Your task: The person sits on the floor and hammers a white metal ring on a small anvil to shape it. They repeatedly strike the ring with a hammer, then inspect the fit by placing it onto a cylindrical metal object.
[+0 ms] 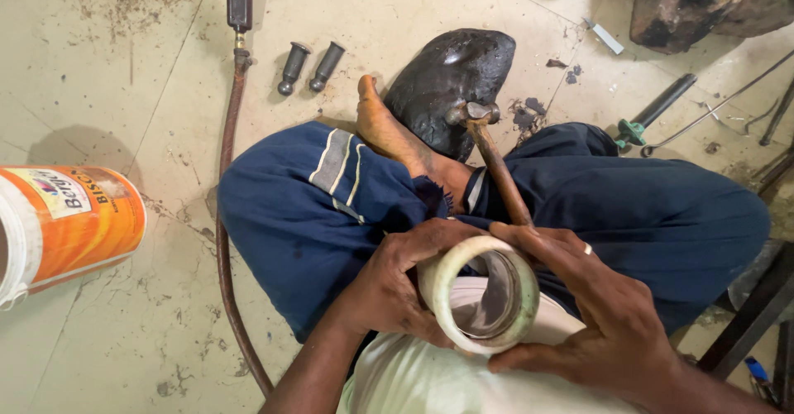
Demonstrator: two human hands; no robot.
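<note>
The floor (124,315) is pale, stained concrete, speckled with grit and dark scraps. The person sits on it with legs folded in blue trousers (306,207), 1 bare foot (389,129) showing. Against the lap, the left hand (397,286) and right hand (608,315) each have their grip clamped on a cream-coloured pipe fitting (484,294), its open mouth facing up. A hammer (496,162) lies across the legs, its head on a black rounded block (455,79). Around them: an orange tin (70,224) on its side, a brown hose (227,215), 2 dark punches (310,67) and a green-handled screwdriver (653,112).
</note>
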